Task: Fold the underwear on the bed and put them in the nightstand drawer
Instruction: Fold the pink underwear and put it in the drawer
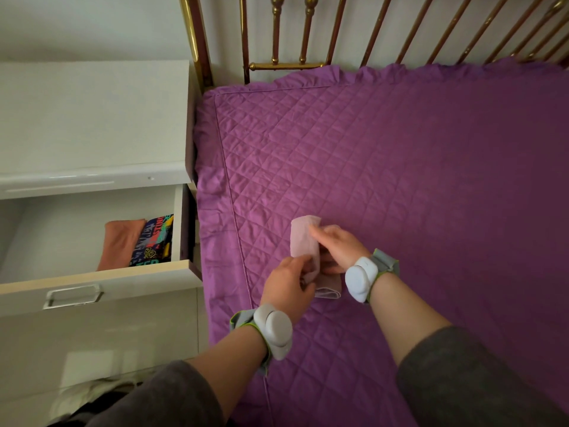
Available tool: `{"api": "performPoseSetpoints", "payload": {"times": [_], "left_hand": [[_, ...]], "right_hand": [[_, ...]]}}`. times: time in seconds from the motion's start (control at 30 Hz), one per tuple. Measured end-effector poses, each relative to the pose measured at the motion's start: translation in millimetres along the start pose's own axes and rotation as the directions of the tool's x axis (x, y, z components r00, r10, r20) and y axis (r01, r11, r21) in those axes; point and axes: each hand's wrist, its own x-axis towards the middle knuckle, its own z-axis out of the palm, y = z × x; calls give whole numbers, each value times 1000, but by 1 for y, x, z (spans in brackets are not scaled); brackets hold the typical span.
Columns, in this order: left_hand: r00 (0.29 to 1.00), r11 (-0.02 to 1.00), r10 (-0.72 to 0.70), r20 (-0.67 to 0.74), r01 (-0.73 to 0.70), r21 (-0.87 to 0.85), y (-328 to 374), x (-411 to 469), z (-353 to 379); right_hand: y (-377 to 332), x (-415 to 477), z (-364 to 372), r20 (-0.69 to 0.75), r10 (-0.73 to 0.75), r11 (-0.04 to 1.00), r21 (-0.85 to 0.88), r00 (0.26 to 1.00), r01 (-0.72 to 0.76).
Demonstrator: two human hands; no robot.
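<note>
A pale pink piece of underwear (301,241), folded into a narrow strip, lies on the purple quilted bed (400,167) near its left edge. My left hand (288,285) pinches its near end and my right hand (335,246) holds its right side, partly covering it. The white nightstand (92,118) stands left of the bed with its top drawer (92,282) pulled open. Inside the drawer, against the right wall, stand a folded orange piece (121,245) and a dark piece with bright lettering (154,241).
A brass headboard (308,32) runs along the far edge of the bed against a white wall. Both of my wrists carry grey bands with white pods. A white object and dark fabric lie on the floor at the lower left.
</note>
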Motion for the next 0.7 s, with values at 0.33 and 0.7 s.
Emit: {"api": "performPoseSetpoints", "payload": {"times": [0.33, 0.7], "left_hand": [[985, 979, -160, -58, 151, -140, -4, 3, -4], [919, 924, -382, 97, 381, 25, 12, 11, 16]], "right_hand": [[1, 14, -11, -159, 26, 972, -226, 987, -63], [23, 20, -26, -389, -2, 911, -382, 921, -159]]}}
